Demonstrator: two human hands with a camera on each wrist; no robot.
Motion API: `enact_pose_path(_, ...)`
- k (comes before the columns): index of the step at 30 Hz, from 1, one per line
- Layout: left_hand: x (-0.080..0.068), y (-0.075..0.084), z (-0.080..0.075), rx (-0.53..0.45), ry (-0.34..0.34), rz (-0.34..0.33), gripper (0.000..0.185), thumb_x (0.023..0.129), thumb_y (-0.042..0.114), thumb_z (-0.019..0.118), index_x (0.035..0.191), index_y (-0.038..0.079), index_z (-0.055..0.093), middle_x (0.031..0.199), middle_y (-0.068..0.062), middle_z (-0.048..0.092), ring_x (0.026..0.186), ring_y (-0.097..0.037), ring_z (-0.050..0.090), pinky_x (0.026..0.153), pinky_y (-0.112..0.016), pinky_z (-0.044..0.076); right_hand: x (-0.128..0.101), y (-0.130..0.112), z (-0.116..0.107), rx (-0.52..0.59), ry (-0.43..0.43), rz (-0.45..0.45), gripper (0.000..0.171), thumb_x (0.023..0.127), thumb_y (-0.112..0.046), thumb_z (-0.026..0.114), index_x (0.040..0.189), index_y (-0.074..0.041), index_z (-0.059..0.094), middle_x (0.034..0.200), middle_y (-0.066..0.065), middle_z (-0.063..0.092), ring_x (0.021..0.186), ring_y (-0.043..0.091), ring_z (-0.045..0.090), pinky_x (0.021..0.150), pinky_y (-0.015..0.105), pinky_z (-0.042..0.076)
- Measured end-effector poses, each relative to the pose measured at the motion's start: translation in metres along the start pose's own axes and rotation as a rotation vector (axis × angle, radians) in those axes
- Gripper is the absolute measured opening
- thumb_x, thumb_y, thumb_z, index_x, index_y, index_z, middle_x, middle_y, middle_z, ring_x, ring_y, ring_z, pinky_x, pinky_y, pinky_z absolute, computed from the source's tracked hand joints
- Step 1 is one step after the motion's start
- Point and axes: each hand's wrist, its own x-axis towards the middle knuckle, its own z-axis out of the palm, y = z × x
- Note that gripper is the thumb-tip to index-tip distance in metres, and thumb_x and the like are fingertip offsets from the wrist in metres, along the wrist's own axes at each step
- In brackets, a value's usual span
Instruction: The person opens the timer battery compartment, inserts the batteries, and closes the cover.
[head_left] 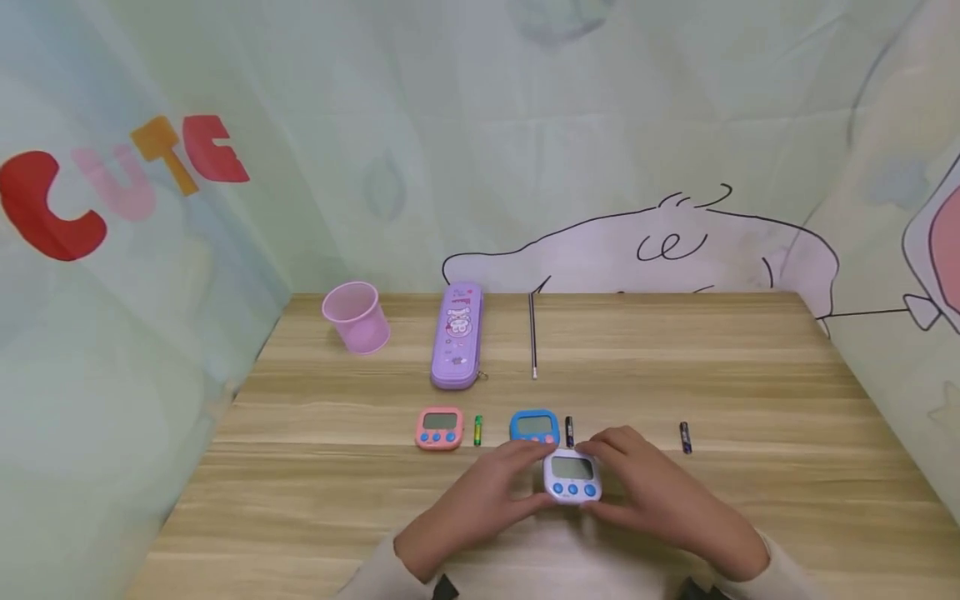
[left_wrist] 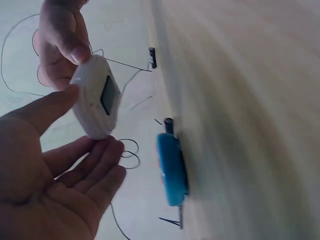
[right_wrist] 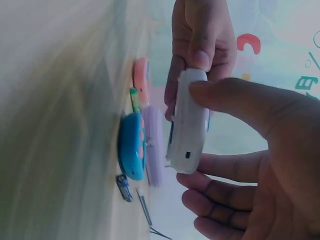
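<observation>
A white digital timer (head_left: 572, 477) with a grey screen and blue buttons is held between both hands, above the front part of the table. My left hand (head_left: 501, 482) grips its left side, thumb at the near edge and fingertips at the far edge. On the opposite side my right hand (head_left: 639, 477) pinches it in the same way. The wrist views show the timer (left_wrist: 94, 100) raised off the tabletop. Just behind it lies a blue timer (head_left: 534, 424), its lower edge partly hidden. A dark battery (head_left: 569, 430) is right beside that blue timer.
Left of the hands lie a pink timer (head_left: 439, 428) and a green battery (head_left: 477, 430). Another dark battery (head_left: 686, 437) lies to the right. Farther back are a pink cup (head_left: 364, 330), a purple pencil case (head_left: 457, 337) and a pencil (head_left: 533, 337).
</observation>
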Motion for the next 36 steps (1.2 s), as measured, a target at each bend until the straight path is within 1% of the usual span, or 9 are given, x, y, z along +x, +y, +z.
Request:
enact_pose_path(4,-0.003,-0.007,-0.001,-0.065,0.001,0.001,0.06,0.09,0.043,0.068,0.142,0.017,0.051,0.14,0.002,0.052,0.128,-0.016,0.049,0.106,-0.037,0.042,0.002,-0.002,0.005,0.021,0.008,-0.004,0.061,0.078,-0.043,0.08,0.125,-0.008,0.062,0.119,-0.001,0.058,0.111,0.014,0.051,0.092,0.035,0.053)
enact_pose_path(8,-0.004,-0.011,-0.001,-0.094,0.019,0.012,0.06,0.09,0.045,0.066,0.142,0.019,0.051,0.139,0.004,0.052,0.127,-0.015,0.049,0.106,-0.038,0.043,0.003,-0.002,0.006,0.039,0.012,-0.002,0.062,0.079,-0.044,0.079,0.127,-0.008,0.061,0.12,-0.001,0.057,0.111,0.014,0.051,0.091,0.036,0.053)
enact_pose_path(13,-0.004,-0.011,-0.002,-0.116,0.044,0.018,0.059,0.09,0.045,0.066,0.142,0.02,0.051,0.137,0.006,0.053,0.126,-0.014,0.05,0.105,-0.037,0.044,0.003,0.0,0.006,0.066,0.013,0.006,0.062,0.081,-0.048,0.077,0.129,-0.011,0.062,0.121,-0.003,0.057,0.112,0.013,0.05,0.091,0.036,0.053)
enact_pose_path(18,-0.004,-0.01,-0.005,-0.132,0.062,0.01,0.059,0.09,0.047,0.065,0.141,0.022,0.051,0.135,0.007,0.054,0.124,-0.013,0.051,0.104,-0.036,0.045,0.003,0.002,0.009,0.116,0.03,0.013,0.063,0.08,-0.05,0.076,0.13,-0.013,0.061,0.123,-0.004,0.056,0.113,0.011,0.051,0.092,0.036,0.053)
enact_pose_path(22,-0.004,-0.01,-0.006,-0.15,0.073,0.006,0.059,0.091,0.049,0.063,0.141,0.021,0.051,0.135,0.007,0.055,0.123,-0.012,0.052,0.103,-0.036,0.045,0.002,0.004,0.011,0.16,0.028,0.026,0.062,0.082,-0.052,0.074,0.132,-0.017,0.06,0.125,-0.006,0.055,0.115,0.011,0.051,0.094,0.038,0.052)
enact_pose_path(24,-0.004,-0.01,-0.006,-0.159,0.07,0.0,0.059,0.092,0.05,0.061,0.142,0.021,0.051,0.135,0.008,0.055,0.123,-0.012,0.052,0.103,-0.037,0.046,0.002,0.006,0.012,0.188,0.016,0.032,0.061,0.083,-0.052,0.072,0.133,-0.019,0.059,0.126,-0.007,0.054,0.116,0.011,0.051,0.094,0.038,0.052)
enact_pose_path(30,-0.003,-0.01,-0.007,-0.169,0.029,-0.041,0.059,0.093,0.052,0.058,0.143,0.022,0.05,0.138,0.006,0.054,0.127,-0.014,0.05,0.105,-0.038,0.043,0.002,0.006,0.014,0.252,-0.044,0.042,0.056,0.088,-0.051,0.066,0.135,-0.022,0.056,0.127,-0.007,0.054,0.115,0.012,0.052,0.093,0.041,0.052)
enact_pose_path(34,-0.003,-0.01,-0.006,-0.192,0.02,-0.055,0.059,0.094,0.051,0.058,0.143,0.02,0.05,0.138,0.003,0.055,0.124,-0.015,0.053,0.104,-0.035,0.045,0.002,0.007,0.016,0.272,-0.068,0.04,0.056,0.09,-0.051,0.064,0.137,-0.022,0.056,0.128,-0.006,0.054,0.115,0.013,0.052,0.094,0.043,0.052)
enact_pose_path(36,-0.004,-0.011,-0.006,-0.23,0.018,-0.079,0.058,0.093,0.051,0.059,0.142,0.02,0.051,0.136,0.002,0.056,0.12,-0.013,0.055,0.102,-0.032,0.046,0.002,0.007,0.018,0.283,-0.077,0.036,0.055,0.091,-0.049,0.064,0.137,-0.022,0.055,0.128,-0.005,0.054,0.116,0.013,0.052,0.094,0.043,0.051)
